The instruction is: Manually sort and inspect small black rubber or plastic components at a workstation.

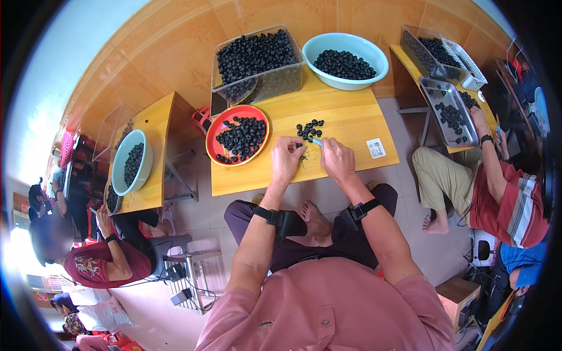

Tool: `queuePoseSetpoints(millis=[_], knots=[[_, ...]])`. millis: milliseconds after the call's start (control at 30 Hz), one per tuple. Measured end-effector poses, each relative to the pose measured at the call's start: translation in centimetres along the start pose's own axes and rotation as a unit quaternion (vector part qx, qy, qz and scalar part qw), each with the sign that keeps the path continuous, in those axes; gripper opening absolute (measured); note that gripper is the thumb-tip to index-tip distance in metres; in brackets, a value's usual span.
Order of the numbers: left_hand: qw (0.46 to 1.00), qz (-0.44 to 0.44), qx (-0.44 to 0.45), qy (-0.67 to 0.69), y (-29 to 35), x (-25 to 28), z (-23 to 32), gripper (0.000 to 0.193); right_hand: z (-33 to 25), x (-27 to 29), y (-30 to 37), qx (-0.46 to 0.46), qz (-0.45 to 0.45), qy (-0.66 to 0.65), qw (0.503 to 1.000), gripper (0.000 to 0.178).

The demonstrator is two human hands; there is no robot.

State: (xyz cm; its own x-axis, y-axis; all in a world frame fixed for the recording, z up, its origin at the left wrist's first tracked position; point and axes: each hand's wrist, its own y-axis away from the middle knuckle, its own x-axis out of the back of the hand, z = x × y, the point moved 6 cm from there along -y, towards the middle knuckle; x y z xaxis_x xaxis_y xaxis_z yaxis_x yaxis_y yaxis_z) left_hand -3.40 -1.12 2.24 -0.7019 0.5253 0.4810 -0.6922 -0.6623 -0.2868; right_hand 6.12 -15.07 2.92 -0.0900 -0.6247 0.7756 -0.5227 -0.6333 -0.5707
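Note:
At the yellow table (357, 126) my left hand (285, 161) is closed, pinching a small black ring-like part (299, 145) between thumb and fingers. My right hand (338, 159) grips a slim tool with a light blue handle (317, 142), pointed toward that part; its tip is too small to make out. Just beyond both hands lies a loose group of black parts (310, 127). Small dark and pale scraps (304, 158) are scattered on the wood between my hands. Left of my left hand, a red round tray (218, 125) holds many more black parts.
A clear plastic bin (281, 83) and a light blue basin (345, 83), both filled with black parts, stand along the far edge. A white label (376, 148) lies at right. Co-workers sit at side tables, with another basin (146, 169) at left and a metal tray (440, 126) at right.

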Motion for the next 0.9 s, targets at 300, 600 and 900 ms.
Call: queuePoseSetpoints(millis=[300, 600, 900], knots=[[0.996, 0.013, 0.039, 0.074, 0.6, -0.4, -0.6, 0.020, -0.5, 0.0, 0.2, 0.031, -0.020, -0.013, 0.999, 0.005], [0.994, 0.004, 0.031, 0.108, 0.6, -0.6, -0.5, 0.029, -1.3, 0.6, 0.0, 0.075, -0.007, -0.049, 0.996, 0.006], [0.994, -0.002, 0.032, 0.102, 0.5, -0.7, -1.0, 0.029, -1.4, 0.3, 0.1, 0.085, -0.007, -0.046, 0.995, 0.006]])
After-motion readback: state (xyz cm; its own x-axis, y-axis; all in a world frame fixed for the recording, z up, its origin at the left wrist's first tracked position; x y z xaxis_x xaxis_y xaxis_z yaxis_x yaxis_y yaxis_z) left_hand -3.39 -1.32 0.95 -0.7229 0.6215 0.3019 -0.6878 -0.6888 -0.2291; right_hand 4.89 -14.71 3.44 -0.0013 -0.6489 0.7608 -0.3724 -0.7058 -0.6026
